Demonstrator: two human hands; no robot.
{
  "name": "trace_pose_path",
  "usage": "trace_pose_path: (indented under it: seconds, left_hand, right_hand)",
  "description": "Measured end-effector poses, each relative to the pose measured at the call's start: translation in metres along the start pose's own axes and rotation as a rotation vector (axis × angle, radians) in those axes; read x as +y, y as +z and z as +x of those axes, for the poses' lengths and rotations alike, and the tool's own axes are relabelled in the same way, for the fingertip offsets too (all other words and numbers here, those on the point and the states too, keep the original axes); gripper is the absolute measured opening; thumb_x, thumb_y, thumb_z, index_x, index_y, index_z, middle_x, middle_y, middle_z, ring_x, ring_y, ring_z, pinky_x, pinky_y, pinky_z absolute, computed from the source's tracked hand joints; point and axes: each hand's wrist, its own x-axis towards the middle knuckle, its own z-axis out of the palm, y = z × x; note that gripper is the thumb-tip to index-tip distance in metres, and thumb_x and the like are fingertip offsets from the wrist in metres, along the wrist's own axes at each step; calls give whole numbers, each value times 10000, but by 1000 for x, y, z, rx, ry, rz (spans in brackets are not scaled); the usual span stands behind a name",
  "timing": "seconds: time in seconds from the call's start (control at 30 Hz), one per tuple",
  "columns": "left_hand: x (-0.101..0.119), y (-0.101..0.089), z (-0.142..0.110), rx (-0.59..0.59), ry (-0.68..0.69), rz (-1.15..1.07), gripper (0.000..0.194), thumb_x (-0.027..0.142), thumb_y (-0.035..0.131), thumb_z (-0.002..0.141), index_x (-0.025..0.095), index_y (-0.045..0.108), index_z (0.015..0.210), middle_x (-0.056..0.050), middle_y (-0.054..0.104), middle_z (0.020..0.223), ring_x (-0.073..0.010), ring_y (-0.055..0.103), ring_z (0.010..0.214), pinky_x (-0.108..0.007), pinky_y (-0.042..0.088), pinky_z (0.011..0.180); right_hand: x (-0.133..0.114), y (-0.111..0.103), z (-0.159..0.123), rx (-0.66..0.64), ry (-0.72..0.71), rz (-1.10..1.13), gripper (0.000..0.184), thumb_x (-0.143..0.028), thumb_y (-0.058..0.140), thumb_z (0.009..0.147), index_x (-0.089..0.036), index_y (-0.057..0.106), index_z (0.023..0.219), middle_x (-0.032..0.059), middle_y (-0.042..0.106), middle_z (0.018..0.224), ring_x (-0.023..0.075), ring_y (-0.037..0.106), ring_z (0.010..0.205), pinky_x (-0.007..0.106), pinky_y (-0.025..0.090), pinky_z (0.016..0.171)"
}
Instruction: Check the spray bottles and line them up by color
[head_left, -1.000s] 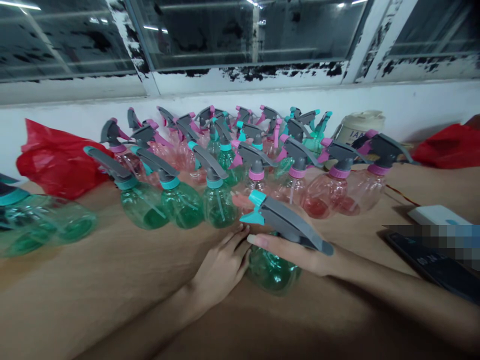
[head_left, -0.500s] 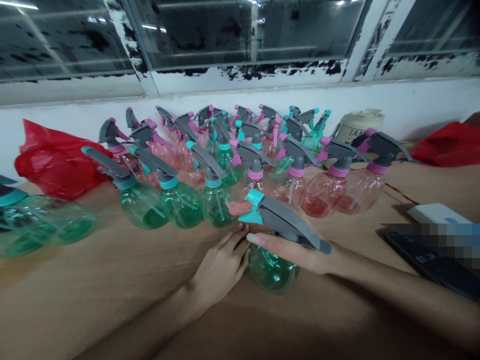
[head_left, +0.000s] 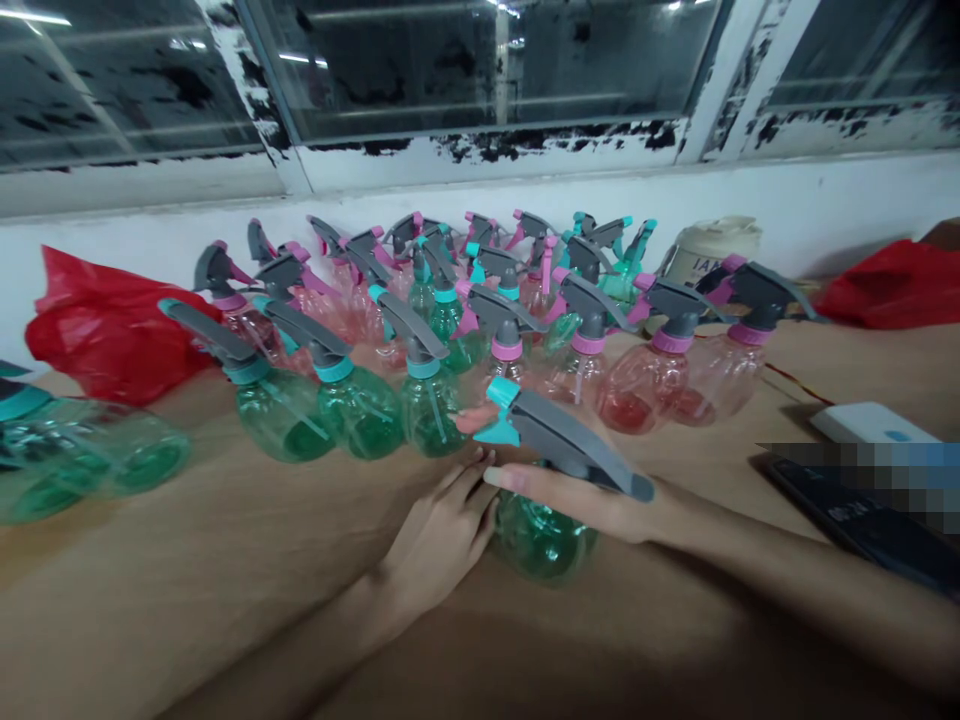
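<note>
A green spray bottle (head_left: 546,540) with a grey and turquoise trigger head (head_left: 562,435) stands on the table in front of me. My right hand (head_left: 592,500) is wrapped round its neck just below the head, the thumb across the near side and a fingertip showing behind the nozzle. Against the bottle's left side, my left hand (head_left: 442,530) grips the body with its fingers bent behind it; their tips are partly hidden. Just beyond stand more green spray bottles (head_left: 367,415) and pink spray bottles (head_left: 645,390).
Several more spray bottles fill the back of the wooden table (head_left: 247,560). Red plastic bags (head_left: 112,330) lie at both sides. At the right are a cream tub (head_left: 716,245), a white box (head_left: 874,425) and a dark phone-like device (head_left: 847,520). Green bottles (head_left: 142,460) stand far left.
The view has shifted very slightly. Both hands keep the same hold on the green spray bottle, and nothing else has visibly moved.
</note>
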Motion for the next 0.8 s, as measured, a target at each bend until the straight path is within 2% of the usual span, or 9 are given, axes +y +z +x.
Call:
trace_pose_path:
  seconds: [0.07, 0.2, 0.3, 0.43, 0.5, 0.57, 0.7, 0.8]
  left_hand:
    - [0, 0, 0, -11, 4, 3, 286, 92, 525, 844, 81, 598, 1121, -158, 644, 1098, -276, 637, 971, -425, 541, 833]
    - [-1, 2, 0, 3, 13, -22, 285, 97, 472, 873, 84, 594, 1130, -164, 636, 1128, -276, 626, 1013, -424, 540, 838]
    - [-1, 3, -1, 6, -4, -48, 312, 103, 464, 880, 88, 573, 1172, -155, 643, 1109, -269, 638, 987, -422, 540, 836]
    - [0, 2, -1, 0, 0, -61, 327, 91, 491, 862, 107, 570, 1179, -144, 630, 1147, -265, 632, 1003, -408, 537, 846]
    - [0, 1, -1, 6, 7, -55, 317, 90, 497, 863, 94, 575, 1170, -153, 629, 1147, -266, 629, 1009, -406, 532, 858]
    - [-1, 2, -1, 11, 18, -46, 306, 88, 495, 867, 85, 579, 1161, -161, 622, 1164, -269, 620, 1034, -406, 524, 875]
    - [-1, 3, -1, 12, 17, -34, 293, 105, 453, 899, 95, 582, 1163, -157, 601, 1220, -264, 601, 1081, -408, 515, 896]
    - [0, 2, -1, 13, -9, -46, 298, 129, 433, 923, 94, 572, 1184, -156, 611, 1205, -256, 619, 1050, -409, 535, 866]
  right_hand:
    - [0, -1, -1, 11, -20, -57, 302, -375, 639, 800, -228, 635, 1064, 39, 667, 1012, 169, 630, 864, 313, 515, 778]
    - [3, -2, -3, 17, -17, -138, 222, -377, 627, 812, -233, 660, 978, 19, 661, 884, 169, 619, 809, 317, 523, 745]
    - [5, -2, -2, 19, -33, -143, 241, -376, 629, 814, -242, 655, 1012, 17, 659, 896, 173, 624, 834, 321, 528, 759]
    - [4, -1, 0, 37, -84, -81, 444, -341, 650, 807, -268, 546, 1232, 38, 643, 1119, 197, 575, 1114, 345, 465, 961]
    - [2, -2, 1, 30, -107, -51, 510, -314, 652, 808, -277, 495, 1291, 42, 591, 1251, 192, 535, 1186, 339, 433, 1006]
    - [0, -2, 0, 24, -102, -41, 503, -302, 647, 811, -271, 497, 1290, 43, 582, 1270, 188, 576, 1124, 329, 468, 960]
    - [-1, -2, -1, 34, -45, -74, 316, -346, 631, 817, -243, 608, 1116, 25, 665, 1000, 173, 636, 856, 321, 536, 781]
    - [1, -1, 0, 36, -63, -89, 241, -357, 648, 802, -233, 632, 1008, 14, 657, 920, 166, 623, 817, 312, 534, 757]
